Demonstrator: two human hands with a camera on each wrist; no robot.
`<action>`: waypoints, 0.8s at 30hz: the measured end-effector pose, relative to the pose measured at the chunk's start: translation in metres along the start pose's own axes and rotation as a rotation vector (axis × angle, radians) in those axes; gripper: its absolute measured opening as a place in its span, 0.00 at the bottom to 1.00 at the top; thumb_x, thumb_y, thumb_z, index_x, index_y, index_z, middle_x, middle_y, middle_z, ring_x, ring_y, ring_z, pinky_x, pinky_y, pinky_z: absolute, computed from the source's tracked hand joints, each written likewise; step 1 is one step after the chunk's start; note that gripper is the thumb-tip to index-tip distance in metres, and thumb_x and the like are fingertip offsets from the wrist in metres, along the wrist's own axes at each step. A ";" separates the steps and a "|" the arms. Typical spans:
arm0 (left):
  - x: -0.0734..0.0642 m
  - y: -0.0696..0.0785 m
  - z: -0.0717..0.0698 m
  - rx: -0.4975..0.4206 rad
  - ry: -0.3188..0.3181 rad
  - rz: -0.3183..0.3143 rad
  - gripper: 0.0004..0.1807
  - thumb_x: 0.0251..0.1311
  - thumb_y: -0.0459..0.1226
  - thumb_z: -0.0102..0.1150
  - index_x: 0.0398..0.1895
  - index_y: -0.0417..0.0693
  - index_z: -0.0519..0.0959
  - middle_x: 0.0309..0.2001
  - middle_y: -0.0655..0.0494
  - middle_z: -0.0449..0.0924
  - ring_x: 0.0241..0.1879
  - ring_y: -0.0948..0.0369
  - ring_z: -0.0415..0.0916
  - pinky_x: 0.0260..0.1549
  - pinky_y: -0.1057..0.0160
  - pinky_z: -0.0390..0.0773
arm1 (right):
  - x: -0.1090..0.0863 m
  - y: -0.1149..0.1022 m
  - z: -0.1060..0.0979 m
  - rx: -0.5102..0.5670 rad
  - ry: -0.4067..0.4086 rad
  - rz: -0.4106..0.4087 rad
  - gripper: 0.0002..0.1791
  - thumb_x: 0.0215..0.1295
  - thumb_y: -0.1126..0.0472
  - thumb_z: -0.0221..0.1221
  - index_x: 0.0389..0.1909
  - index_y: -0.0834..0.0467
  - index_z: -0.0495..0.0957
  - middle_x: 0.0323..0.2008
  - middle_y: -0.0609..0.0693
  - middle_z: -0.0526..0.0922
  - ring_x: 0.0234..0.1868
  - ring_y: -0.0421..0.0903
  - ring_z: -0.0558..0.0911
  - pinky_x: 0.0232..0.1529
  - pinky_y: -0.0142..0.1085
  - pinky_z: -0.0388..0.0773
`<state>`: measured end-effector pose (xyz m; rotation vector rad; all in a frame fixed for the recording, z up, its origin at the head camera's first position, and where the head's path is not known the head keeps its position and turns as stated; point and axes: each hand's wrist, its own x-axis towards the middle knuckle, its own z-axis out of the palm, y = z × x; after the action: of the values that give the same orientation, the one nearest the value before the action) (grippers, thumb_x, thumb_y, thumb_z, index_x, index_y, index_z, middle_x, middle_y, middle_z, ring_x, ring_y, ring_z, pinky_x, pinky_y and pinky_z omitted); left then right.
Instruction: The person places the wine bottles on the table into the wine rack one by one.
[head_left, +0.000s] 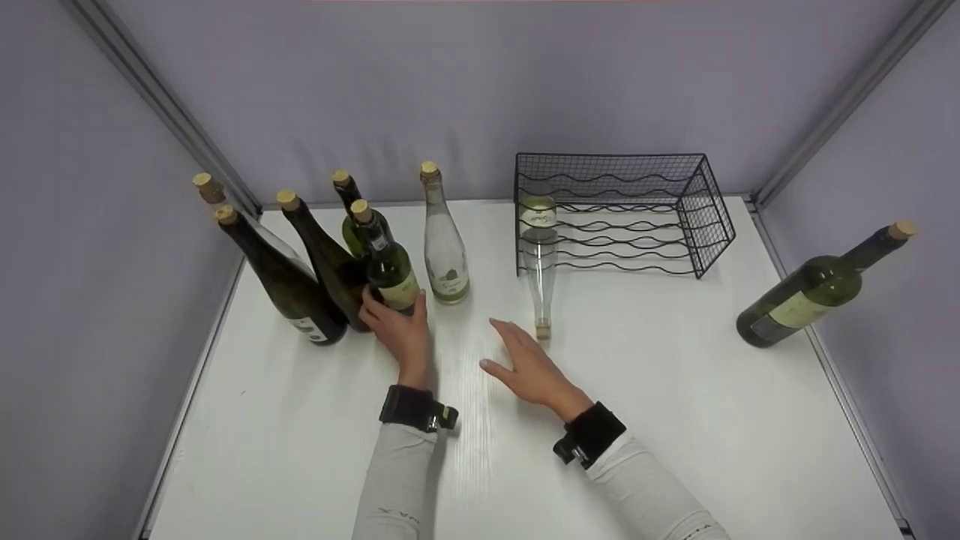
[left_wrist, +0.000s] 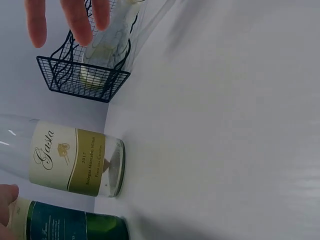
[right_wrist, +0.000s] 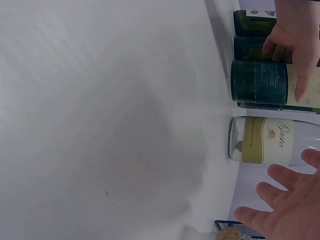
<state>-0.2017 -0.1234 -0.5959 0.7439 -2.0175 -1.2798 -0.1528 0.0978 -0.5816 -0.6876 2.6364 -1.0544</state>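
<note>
- Far left on the white table: tall dark bottle, clear corked bottle behind it. White label on the dark one, print too small to read.
- Next: slim dark bottle, then rear green bottle. All upright and corked, bunched near the back wall, probably to save bench space.
- Front of that bunch: green bottle, the one being handled. Left hand grips it low, thumb one side, fingers the other; wide body likely gives steadier purchase than the neck. Base looks down on the table. Cream label over blue-green panel, small text illegible.
- Just right of it: clear bottle, upright, untouched. Label reads "Gasta", "2017", "Bodegas Montalvo"; rest too fine.
- Centre: right hand, fingers spread wide, holding nothing, near the racked bottle's cork.
- Right of centre: black wire rack. Racked bottle lies in the leftmost slot, base to the wall, neck out front; wavy wires presumably stop rolling. Its label: can't read from here.
- Far right: lone green bottle, corked, well apart from the rest, cream label unreadable.
</note>
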 end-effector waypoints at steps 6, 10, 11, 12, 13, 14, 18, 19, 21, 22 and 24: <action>0.002 0.005 0.008 0.045 0.031 -0.056 0.51 0.51 0.46 0.75 0.73 0.42 0.55 0.63 0.36 0.56 0.62 0.42 0.62 0.59 0.46 0.64 | -0.001 0.000 -0.001 0.009 0.012 -0.003 0.45 0.69 0.32 0.49 0.77 0.54 0.51 0.74 0.58 0.56 0.74 0.53 0.54 0.71 0.47 0.51; 0.002 0.004 0.009 0.076 0.039 -0.058 0.51 0.50 0.45 0.76 0.72 0.42 0.57 0.63 0.36 0.58 0.61 0.43 0.62 0.59 0.45 0.64 | -0.002 0.002 -0.003 0.021 0.009 0.006 0.45 0.69 0.32 0.49 0.77 0.53 0.51 0.74 0.59 0.55 0.75 0.52 0.53 0.72 0.47 0.50; 0.001 0.004 0.010 0.080 0.041 -0.054 0.51 0.49 0.45 0.76 0.72 0.41 0.57 0.63 0.37 0.59 0.61 0.43 0.62 0.59 0.45 0.64 | -0.003 0.002 -0.003 0.024 0.010 0.007 0.45 0.69 0.32 0.49 0.77 0.53 0.51 0.74 0.59 0.55 0.75 0.53 0.53 0.72 0.47 0.50; 0.001 0.003 0.010 0.084 0.042 -0.051 0.51 0.49 0.45 0.77 0.71 0.40 0.57 0.63 0.37 0.59 0.61 0.43 0.62 0.59 0.45 0.64 | -0.003 0.003 -0.003 0.026 0.010 0.010 0.45 0.69 0.32 0.49 0.77 0.53 0.51 0.74 0.60 0.55 0.75 0.53 0.53 0.72 0.48 0.50; 0.000 0.003 0.010 0.088 0.042 -0.048 0.51 0.48 0.45 0.77 0.71 0.39 0.58 0.64 0.37 0.60 0.61 0.42 0.62 0.59 0.44 0.64 | -0.004 0.003 -0.003 0.027 0.010 0.013 0.45 0.69 0.32 0.49 0.77 0.54 0.51 0.74 0.61 0.55 0.74 0.54 0.53 0.71 0.48 0.50; -0.001 0.003 0.010 0.086 0.041 -0.043 0.51 0.48 0.45 0.77 0.71 0.39 0.58 0.64 0.37 0.60 0.62 0.43 0.62 0.59 0.44 0.64 | -0.004 0.004 -0.003 0.024 0.011 0.016 0.45 0.69 0.32 0.49 0.77 0.54 0.51 0.74 0.61 0.56 0.74 0.54 0.53 0.71 0.48 0.50; -0.003 0.004 0.009 0.070 0.040 -0.030 0.51 0.47 0.44 0.78 0.70 0.36 0.57 0.65 0.39 0.63 0.63 0.43 0.61 0.62 0.46 0.62 | -0.004 0.006 -0.003 0.009 0.010 0.030 0.45 0.69 0.31 0.48 0.77 0.53 0.51 0.74 0.61 0.56 0.74 0.55 0.54 0.71 0.49 0.50; -0.003 0.004 0.009 0.058 0.040 -0.033 0.51 0.47 0.43 0.78 0.70 0.37 0.57 0.65 0.39 0.64 0.64 0.44 0.61 0.63 0.48 0.61 | -0.004 0.006 -0.003 0.007 0.010 0.033 0.45 0.69 0.31 0.47 0.77 0.53 0.51 0.74 0.60 0.56 0.74 0.55 0.53 0.71 0.48 0.50; -0.003 0.005 0.007 0.020 0.033 -0.043 0.51 0.49 0.43 0.77 0.70 0.37 0.56 0.64 0.39 0.64 0.64 0.46 0.61 0.64 0.51 0.60 | -0.004 0.007 -0.002 0.004 0.009 0.039 0.45 0.69 0.30 0.47 0.77 0.52 0.51 0.74 0.59 0.56 0.74 0.55 0.53 0.71 0.49 0.50; -0.003 0.006 0.006 -0.005 0.026 -0.050 0.50 0.49 0.42 0.77 0.70 0.38 0.56 0.64 0.39 0.64 0.65 0.46 0.61 0.64 0.52 0.60 | -0.004 0.007 -0.002 0.005 0.011 0.040 0.45 0.69 0.30 0.47 0.77 0.52 0.51 0.74 0.58 0.56 0.74 0.55 0.53 0.71 0.49 0.50; -0.004 0.007 0.003 -0.049 0.011 -0.064 0.50 0.48 0.40 0.77 0.70 0.38 0.56 0.64 0.39 0.64 0.65 0.47 0.62 0.65 0.54 0.60 | -0.004 0.008 -0.002 0.009 0.010 0.045 0.45 0.69 0.30 0.46 0.77 0.52 0.51 0.74 0.56 0.56 0.75 0.54 0.53 0.71 0.49 0.50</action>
<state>-0.2021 -0.1166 -0.5913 0.7966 -1.9604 -1.3533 -0.1524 0.1059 -0.5854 -0.6193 2.6407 -1.0589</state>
